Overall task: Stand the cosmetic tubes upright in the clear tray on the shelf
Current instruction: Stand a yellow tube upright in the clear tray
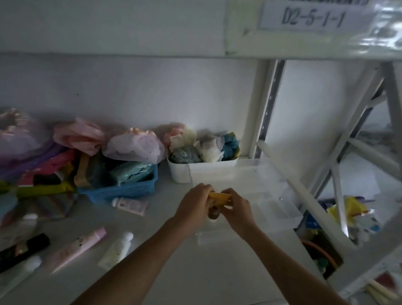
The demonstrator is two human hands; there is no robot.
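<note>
We see our left hand (195,203) and right hand (235,210) both closed on a yellow tube (219,197), apparently above the clear tray (273,200).

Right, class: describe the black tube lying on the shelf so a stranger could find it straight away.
Start at the blue basket on the white shelf and look towards the near left corner. There, left of the pink tube, lies the black tube, the only dark one among pale neighbours.

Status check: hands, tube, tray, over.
Left hand and right hand both gripping yellow tube over clear tray. Tube not yet stood. Four tubes lying loose on shelf. Nothing blocking tray.
</note>
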